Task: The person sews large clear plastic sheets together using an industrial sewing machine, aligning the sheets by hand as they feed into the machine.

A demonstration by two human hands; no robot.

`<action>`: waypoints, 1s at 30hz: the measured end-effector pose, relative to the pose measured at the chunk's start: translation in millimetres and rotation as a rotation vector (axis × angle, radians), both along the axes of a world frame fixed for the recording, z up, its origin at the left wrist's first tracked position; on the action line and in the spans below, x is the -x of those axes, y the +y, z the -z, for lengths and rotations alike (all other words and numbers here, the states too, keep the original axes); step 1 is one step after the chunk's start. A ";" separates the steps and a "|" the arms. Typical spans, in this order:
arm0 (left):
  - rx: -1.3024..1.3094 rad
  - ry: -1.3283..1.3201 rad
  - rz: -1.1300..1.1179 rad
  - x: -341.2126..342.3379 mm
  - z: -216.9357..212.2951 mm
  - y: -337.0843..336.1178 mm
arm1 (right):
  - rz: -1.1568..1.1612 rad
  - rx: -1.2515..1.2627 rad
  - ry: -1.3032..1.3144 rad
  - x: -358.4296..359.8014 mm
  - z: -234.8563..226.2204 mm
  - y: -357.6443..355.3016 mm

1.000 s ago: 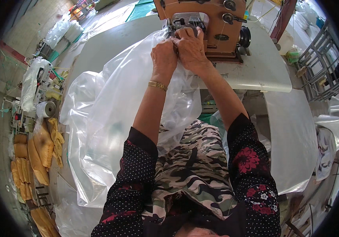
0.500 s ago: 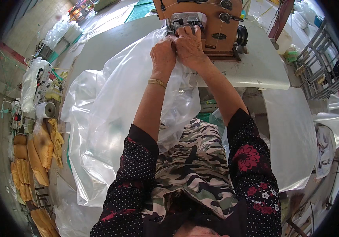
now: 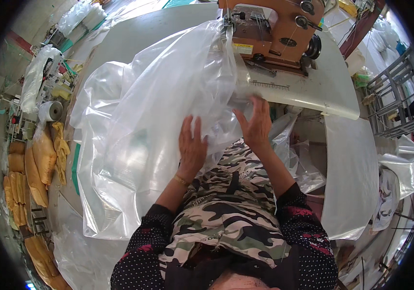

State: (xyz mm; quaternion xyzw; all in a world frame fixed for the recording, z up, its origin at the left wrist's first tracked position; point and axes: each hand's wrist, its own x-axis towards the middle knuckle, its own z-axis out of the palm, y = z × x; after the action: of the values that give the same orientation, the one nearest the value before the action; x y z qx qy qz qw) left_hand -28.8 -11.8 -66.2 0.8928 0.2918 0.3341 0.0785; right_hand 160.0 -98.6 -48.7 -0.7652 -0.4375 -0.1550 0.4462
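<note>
A large sheet of clear plastic film (image 3: 134, 130) lies in loose folds over the table's left part and hangs down toward my lap. Its upper end narrows to the needle area of a brown sewing machine (image 3: 288, 31) and is still at the presser foot. My left hand (image 3: 192, 147) is over the film near my lap, fingers spread; whether it touches the film I cannot tell. My right hand (image 3: 256, 125) is at the film's right edge, just below the table edge, thumb and fingers apart, fingertips slightly blurred. Neither hand grips anything.
The pale table (image 3: 308, 99) carries a printed ruler scale in front of the machine. A black handwheel (image 3: 313, 47) juts from the machine's right side. Yellow-brown bundles (image 3: 42, 157) lie at the far left. A grey metal rack (image 3: 395, 92) stands at the right.
Both hands have left the needle area and come back toward my body, opening and separating. The film's upper end stays at the machine. The view has shifted a little.
</note>
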 end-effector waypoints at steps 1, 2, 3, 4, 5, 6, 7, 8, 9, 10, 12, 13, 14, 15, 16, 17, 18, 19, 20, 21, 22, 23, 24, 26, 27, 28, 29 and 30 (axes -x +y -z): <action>-0.003 -0.007 -0.047 12.5 13.3 3.8 | 0.003 0.003 0.001 0.5 9.6 -1.4; -0.001 -0.005 -0.045 24.4 16.9 7.0 | 0.064 -0.024 0.063 -0.1 23.0 -3.3; 0.001 0.032 -0.091 35.9 19.9 10.6 | 0.125 -0.052 0.125 -0.9 37.4 -4.4; 0.003 0.070 -0.142 45.9 21.9 12.5 | 0.122 -0.049 0.127 0.1 52.5 -2.3; 0.001 0.070 -0.147 51.8 24.0 14.6 | 0.178 -0.068 0.148 -0.9 67.8 4.3; 0.015 0.010 -0.099 56.1 25.4 18.0 | 0.236 -0.088 0.167 -3.0 82.1 12.3; 0.033 -0.048 -0.044 58.6 26.5 19.9 | 0.238 -0.088 0.165 -7.3 97.9 18.2; 0.037 -0.048 -0.041 60.6 22.5 18.2 | 0.315 -0.132 0.169 -12.5 114.1 21.2; 0.104 -0.095 -0.020 62.4 11.4 15.9 | 0.386 -0.178 0.173 -17.1 124.5 23.2; 0.174 -0.145 0.007 63.1 2.6 15.1 | 0.389 -0.175 0.168 -23.2 131.0 21.4; 0.314 -0.197 0.068 74.8 -14.4 17.2 | 0.326 0.066 0.355 -30.4 140.2 12.4; 0.450 -0.249 0.121 83.8 -22.9 18.3 | 0.324 0.071 0.356 -29.8 146.7 8.1; 0.482 -0.261 0.176 89.1 -31.4 21.3 | 0.108 -0.066 0.427 -30.4 150.9 5.0; 0.550 -0.251 0.204 96.1 -31.9 25.3 | -0.110 -0.204 0.494 -30.6 155.2 1.6; 0.679 -0.311 0.213 111.5 -34.2 28.6 | -0.376 -0.035 0.450 -13.6 122.0 -4.5; 0.808 -0.375 0.226 126.4 -36.9 30.1 | -0.637 0.133 0.393 6.1 69.9 -18.7; 0.932 -0.496 0.267 136.1 -35.1 31.9 | -0.637 0.133 0.391 14.9 46.0 -34.1; 0.936 -0.496 0.273 135.2 -38.8 31.2 | -0.748 0.187 0.648 21.1 29.5 -48.6; 0.934 -0.504 0.296 133.2 -50.8 29.6 | -0.851 0.236 0.910 22.1 22.6 -56.8; 0.932 -0.513 0.318 131.3 -63.6 28.0 | -0.844 0.234 0.909 10.4 31.7 -62.6; 0.949 -0.517 0.325 127.3 -79.1 24.2 | -0.575 0.370 0.646 -8.5 47.4 -72.4; 0.947 -0.514 0.326 126.4 -89.8 21.2 | -0.305 0.495 0.378 -14.3 44.2 -73.3; 0.937 -0.487 0.309 125.9 -99.5 18.1 | -0.305 0.491 0.380 -12.8 41.8 -73.8; 0.921 -0.464 0.279 128.5 -110.5 14.1 | 0.026 0.033 0.216 15.4 -7.9 -56.6; 0.893 -0.428 0.272 129.8 -114.0 11.6 | -0.084 -0.027 0.298 28.3 -17.8 -50.6; 0.861 -0.394 0.260 130.9 -117.9 8.5 | -0.200 -0.087 0.380 41.4 -27.1 -42.5; 0.859 -0.394 0.262 129.3 -120.9 7.2 | -0.385 -0.087 0.468 56.6 -39.5 -33.3; 0.848 -0.408 0.281 127.2 -123.7 6.2 | -0.569 -0.088 0.555 74.4 -49.9 -22.9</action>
State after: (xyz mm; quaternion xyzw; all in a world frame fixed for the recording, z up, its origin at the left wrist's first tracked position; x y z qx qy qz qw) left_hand -156.0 -5.7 57.5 0.7293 0.2576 0.3401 0.5350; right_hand 85.6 -121.5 1.2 -0.6064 -0.4878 0.1690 0.6048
